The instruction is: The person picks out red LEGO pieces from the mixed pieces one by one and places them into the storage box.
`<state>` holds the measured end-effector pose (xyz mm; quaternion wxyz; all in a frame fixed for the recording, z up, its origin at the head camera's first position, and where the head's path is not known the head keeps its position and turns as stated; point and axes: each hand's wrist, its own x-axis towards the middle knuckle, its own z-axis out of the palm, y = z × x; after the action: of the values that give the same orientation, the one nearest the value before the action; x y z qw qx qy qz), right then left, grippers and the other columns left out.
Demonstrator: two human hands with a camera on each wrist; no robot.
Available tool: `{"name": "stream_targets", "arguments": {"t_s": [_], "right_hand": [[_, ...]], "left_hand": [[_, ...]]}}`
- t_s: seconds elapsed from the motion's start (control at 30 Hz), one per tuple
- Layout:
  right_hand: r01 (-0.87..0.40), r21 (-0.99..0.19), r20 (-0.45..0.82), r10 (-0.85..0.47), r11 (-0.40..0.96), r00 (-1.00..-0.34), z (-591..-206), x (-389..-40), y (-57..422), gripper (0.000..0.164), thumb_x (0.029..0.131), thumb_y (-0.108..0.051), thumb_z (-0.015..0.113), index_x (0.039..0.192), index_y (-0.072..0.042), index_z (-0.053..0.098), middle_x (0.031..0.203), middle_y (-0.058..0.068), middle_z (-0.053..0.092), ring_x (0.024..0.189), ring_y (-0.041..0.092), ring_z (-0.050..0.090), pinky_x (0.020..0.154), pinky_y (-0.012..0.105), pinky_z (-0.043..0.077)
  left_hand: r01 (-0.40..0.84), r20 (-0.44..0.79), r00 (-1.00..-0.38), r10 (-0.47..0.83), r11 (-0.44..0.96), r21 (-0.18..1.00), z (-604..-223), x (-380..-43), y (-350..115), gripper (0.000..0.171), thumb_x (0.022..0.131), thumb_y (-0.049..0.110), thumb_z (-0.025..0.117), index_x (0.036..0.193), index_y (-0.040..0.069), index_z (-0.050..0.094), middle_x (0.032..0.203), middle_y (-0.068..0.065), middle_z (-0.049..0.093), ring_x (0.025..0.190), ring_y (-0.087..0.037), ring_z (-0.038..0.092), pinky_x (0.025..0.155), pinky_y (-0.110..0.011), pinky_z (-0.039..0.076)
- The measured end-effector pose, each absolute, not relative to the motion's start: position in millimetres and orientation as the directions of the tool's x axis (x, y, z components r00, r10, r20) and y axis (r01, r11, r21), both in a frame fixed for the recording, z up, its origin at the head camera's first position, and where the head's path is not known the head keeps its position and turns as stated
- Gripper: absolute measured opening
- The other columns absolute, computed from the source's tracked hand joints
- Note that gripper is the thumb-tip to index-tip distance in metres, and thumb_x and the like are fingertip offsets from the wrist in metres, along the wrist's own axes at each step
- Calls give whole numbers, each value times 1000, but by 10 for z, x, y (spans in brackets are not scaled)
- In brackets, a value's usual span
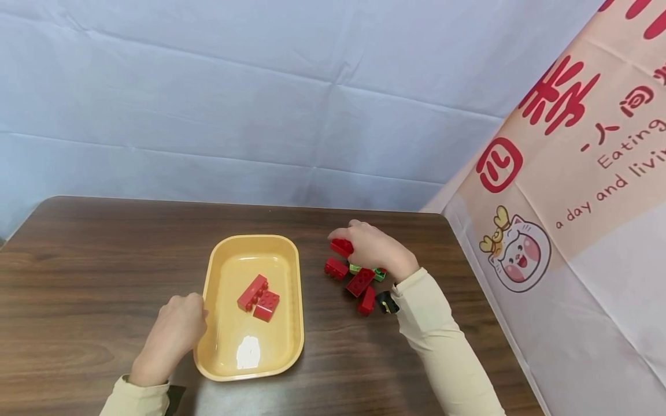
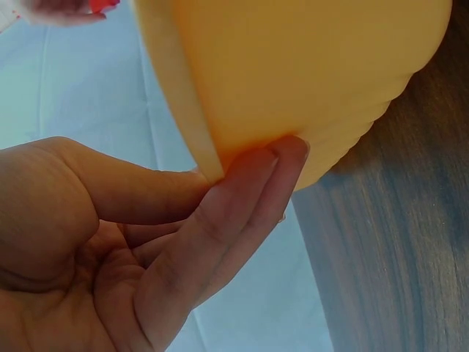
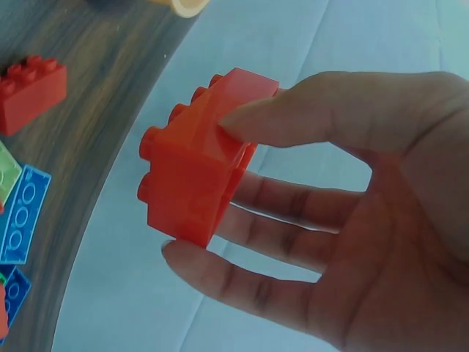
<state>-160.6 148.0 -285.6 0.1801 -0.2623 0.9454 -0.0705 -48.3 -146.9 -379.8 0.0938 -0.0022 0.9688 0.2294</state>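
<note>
My left hand (image 1: 179,325) pinches the left rim of a yellow tray (image 1: 212,370); in the left wrist view, thumb and fingers clasp its edge (image 2: 198,147). Inside the tray lie two red toy bricks, one long (image 1: 252,292) and one shorter (image 1: 267,305). Over a small heap of bricks, my right hand (image 1: 376,245) holds a red toy brick (image 3: 194,161) between thumb and fingers, its studs facing away from the palm. Below that hand are more red bricks (image 1: 360,282), and green pieces (image 1: 380,274) partly hidden by it.
A dark piece with a yellow mark (image 1: 387,302) lies by the right sleeve. Blue bricks (image 3: 26,213) show beside a red one (image 3: 33,92) in the right wrist view. A white cloth (image 1: 260,104) hangs behind the wooden table (image 1: 104,260), and a printed banner (image 1: 588,144) stands at right.
</note>
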Motion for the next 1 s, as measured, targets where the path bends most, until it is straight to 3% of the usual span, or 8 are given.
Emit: {"name": "stream_targets", "arguments": {"t_s": [0.5, 0.77, 1.0], "right_hand": [[-503, -211, -334, -546, 838, -769, -2873, -1537, 1104, 55, 72, 1, 63, 122, -20, 53, 105, 7, 52, 91, 20, 46, 71, 32, 50], [-549, -218, -309, -591, 807, -745, -2926, -1495, 917, 58, 65, -5, 74, 119, -20, 56, 99, 6, 53, 87, 19, 47, 71, 33, 51], [-608, -193, -320, -636, 770, -703, -3042, -1450, 757, 54, 69, -8, 73, 120, -17, 56, 101, 7, 56, 86, 18, 48, 75, 30, 50]], "left_hand": [[-42, -161, -986, 32, 896, 441, -3814, -485, -1468, 13, 80, 2, 55, 68, -4, 58, 55, -9, 50, 50, -24, 45, 45, -39, 42], [-48, -171, -985, 32, 896, 441, -3804, -482, -1468, 13, 80, 1, 55, 68, -4, 58, 55, -8, 49, 50, -24, 45, 45, -38, 42], [-29, -152, -987, 43, 897, 440, -3810, -481, -1475, 13, 79, 1, 55, 67, -3, 57, 54, -8, 49, 50, -23, 44, 45, -38, 41]]}}
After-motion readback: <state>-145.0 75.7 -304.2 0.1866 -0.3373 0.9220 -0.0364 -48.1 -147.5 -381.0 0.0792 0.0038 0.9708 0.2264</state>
